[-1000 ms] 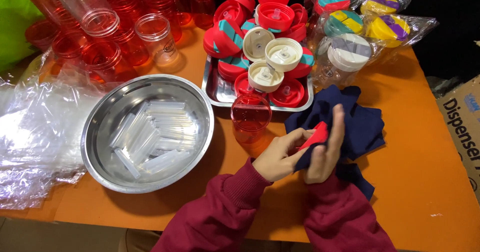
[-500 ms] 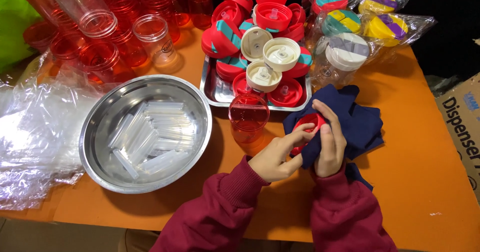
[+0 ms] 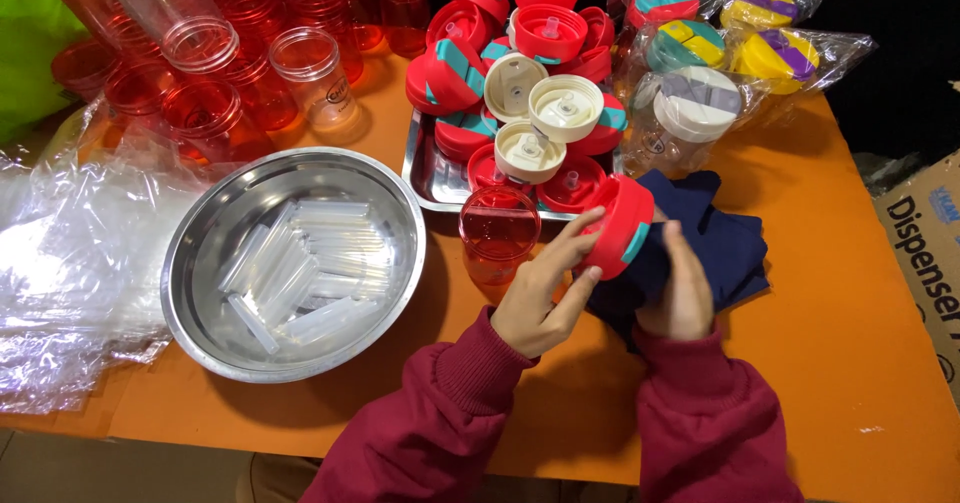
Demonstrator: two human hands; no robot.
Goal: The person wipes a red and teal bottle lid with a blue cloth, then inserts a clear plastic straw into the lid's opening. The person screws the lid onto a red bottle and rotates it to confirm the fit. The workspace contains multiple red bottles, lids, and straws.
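Orange covers the whole bench [image 3: 820, 293], which is crowded along its far edge. Near the middle of the front edge, the left hand [image 3: 540, 298] grips a red lid [image 3: 618, 225] with a teal tab, fingers curled around its rim. The right hand [image 3: 684, 288] presses a dark blue cloth [image 3: 735, 243] against the lid's far side, fingers fairly straight. Just left of the lid stands an open red jar [image 3: 499, 231], touching the front of a metal tray [image 3: 428, 168] heaped with more lids. A steel bowl [image 3: 205, 263] of clear tubes sits further left, with crumpled clear plastic [image 3: 65, 273] at the left edge.
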